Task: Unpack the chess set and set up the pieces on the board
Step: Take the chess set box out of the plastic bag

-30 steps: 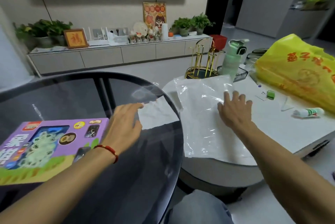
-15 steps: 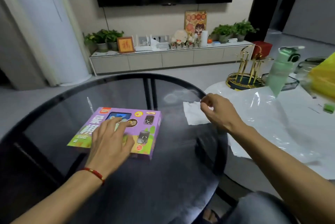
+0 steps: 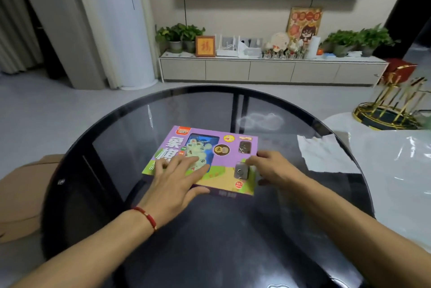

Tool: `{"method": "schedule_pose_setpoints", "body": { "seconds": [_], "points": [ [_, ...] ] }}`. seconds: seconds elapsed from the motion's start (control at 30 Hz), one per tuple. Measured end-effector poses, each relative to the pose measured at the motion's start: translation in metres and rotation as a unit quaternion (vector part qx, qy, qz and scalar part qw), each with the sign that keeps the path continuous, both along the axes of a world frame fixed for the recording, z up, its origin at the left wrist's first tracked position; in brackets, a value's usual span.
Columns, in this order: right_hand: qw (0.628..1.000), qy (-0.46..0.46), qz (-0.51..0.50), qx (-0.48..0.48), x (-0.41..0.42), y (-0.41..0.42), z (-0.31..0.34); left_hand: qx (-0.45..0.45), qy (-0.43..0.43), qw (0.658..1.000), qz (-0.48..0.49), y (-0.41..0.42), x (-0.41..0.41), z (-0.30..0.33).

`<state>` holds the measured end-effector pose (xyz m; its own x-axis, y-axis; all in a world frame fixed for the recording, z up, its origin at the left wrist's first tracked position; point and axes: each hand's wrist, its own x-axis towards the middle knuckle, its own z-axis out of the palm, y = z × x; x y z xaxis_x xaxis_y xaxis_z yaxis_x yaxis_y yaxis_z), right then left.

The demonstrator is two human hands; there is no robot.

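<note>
A purple chess set box (image 3: 229, 145) with a clear window lies flat and closed on the round dark glass table (image 3: 210, 229). My left hand (image 3: 177, 180) rests palm down on the box's near left part, fingers spread and straight. At the box's right edge my right hand (image 3: 270, 167) has its fingers curled over the top and its thumb by the side. No chess pieces or board are out of the box.
A crumpled white paper (image 3: 324, 152) lies at the table's right rim. To the right stands a white table with clear plastic wrap (image 3: 396, 166) and a gold rack (image 3: 394, 110). A brown cardboard box (image 3: 21, 196) sits on the floor at left.
My view swung left from the white table to the glass table. My right hand left the paper and came to the box's right edge. My left hand stays on the box.
</note>
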<state>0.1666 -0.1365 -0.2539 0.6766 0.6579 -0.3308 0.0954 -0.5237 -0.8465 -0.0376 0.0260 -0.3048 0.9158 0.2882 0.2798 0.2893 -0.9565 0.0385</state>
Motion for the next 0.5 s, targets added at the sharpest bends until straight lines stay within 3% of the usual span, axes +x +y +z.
{"method": "schedule_pose_setpoints", "body": {
  "seconds": [0.07,0.13,0.3,0.43,0.5],
  "points": [
    [0.993,0.081,-0.028,0.083,-0.002,0.002,0.001,-0.036,-0.050,0.998,-0.006,0.001,0.002,-0.003],
    [0.987,0.102,-0.048,0.114,-0.002,0.002,0.001,-0.047,-0.080,0.996,-0.009,0.002,0.006,-0.003],
    [0.998,0.032,-0.052,0.003,0.014,0.006,0.000,-0.029,-0.100,0.994,-0.041,0.005,0.012,-0.001],
    [0.983,0.177,-0.037,0.028,0.018,0.005,0.010,-0.103,-0.094,0.986,-0.090,0.030,0.015,0.009],
    [0.983,0.183,-0.025,0.027,0.018,0.006,0.010,-0.106,-0.082,0.986,-0.103,0.034,0.014,0.010]
  ]
}}
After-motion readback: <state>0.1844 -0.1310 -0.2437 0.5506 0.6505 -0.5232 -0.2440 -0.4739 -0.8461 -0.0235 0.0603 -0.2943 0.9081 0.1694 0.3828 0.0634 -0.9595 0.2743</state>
